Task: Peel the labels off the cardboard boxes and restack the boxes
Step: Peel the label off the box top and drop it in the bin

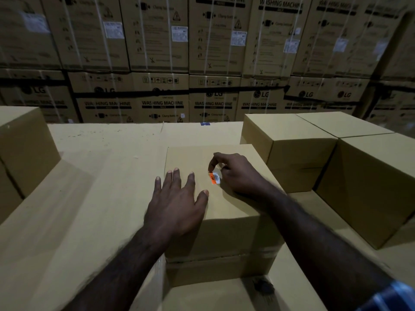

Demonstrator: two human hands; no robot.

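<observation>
Behind the middle box, a wall of printed washing-machine cartons fills the dim warehouse from edge to edge, strapped with pale bands and carrying white stickers. Under the middle box runs a broad flat bed of cardboard, apparently the tops of larger cartons, which serves as the work surface. To the right of the middle box stand plain boxes packed close together, with no label visible on the faces shown; to its left stands one more plain box, only partly in frame. The middle box itself seems to rest on another box of the same kind.

On top of the middle box, the left hand lies flat with fingers spread, pressing down to steady it. The right hand rests near the box's far right part, thumb and forefinger pinching the upper edge of the label, a small orange-and-white barcode sticker. It looks partly lifted at that edge, with the lower part apparently stuck down.

By my reading, the peel on this box is just under way; it must come off fully before the box joins a stack. How many boxes remain is not shown.
</observation>
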